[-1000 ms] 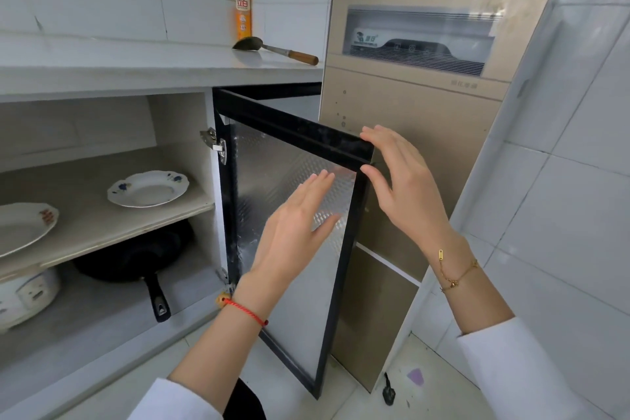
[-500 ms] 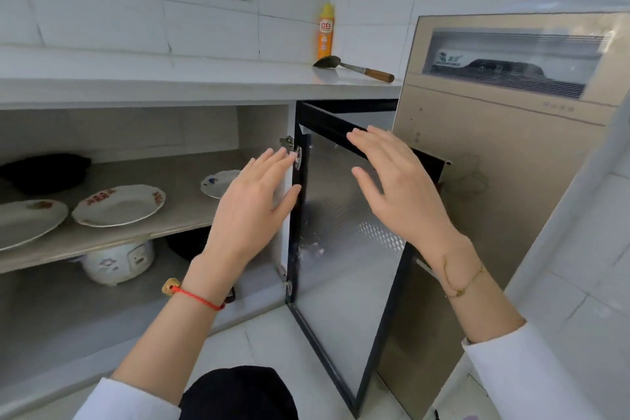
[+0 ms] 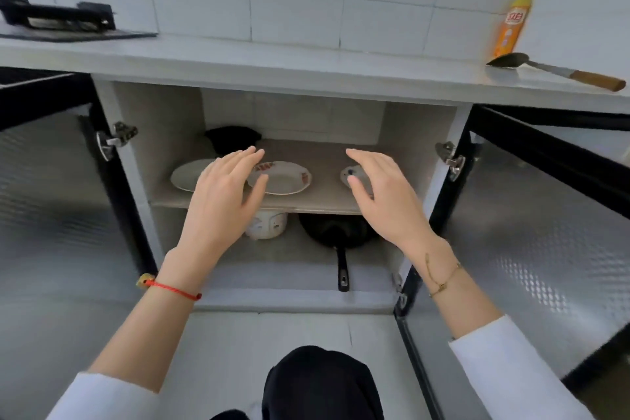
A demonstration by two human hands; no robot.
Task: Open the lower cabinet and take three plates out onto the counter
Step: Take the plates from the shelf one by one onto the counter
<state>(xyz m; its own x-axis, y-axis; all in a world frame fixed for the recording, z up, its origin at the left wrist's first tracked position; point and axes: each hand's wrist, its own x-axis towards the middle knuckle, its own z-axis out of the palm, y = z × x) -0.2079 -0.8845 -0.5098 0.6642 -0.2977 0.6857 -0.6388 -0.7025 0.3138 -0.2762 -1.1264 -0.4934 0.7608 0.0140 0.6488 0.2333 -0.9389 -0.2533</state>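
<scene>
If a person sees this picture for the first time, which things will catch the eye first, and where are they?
Two open hands, the left hand and the right hand, reach toward the open cabinet, holding nothing. Behind them, on the upper shelf, lie white plates; the middle plate has red marks on its rim. Below stands a black pan, and on the counter at the right an orange bottle.

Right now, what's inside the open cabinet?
On the shelf: three plates, two partly hidden by the left hand and right hand, and something black. Below: a white cooker and a black pan, partly covered.
</scene>
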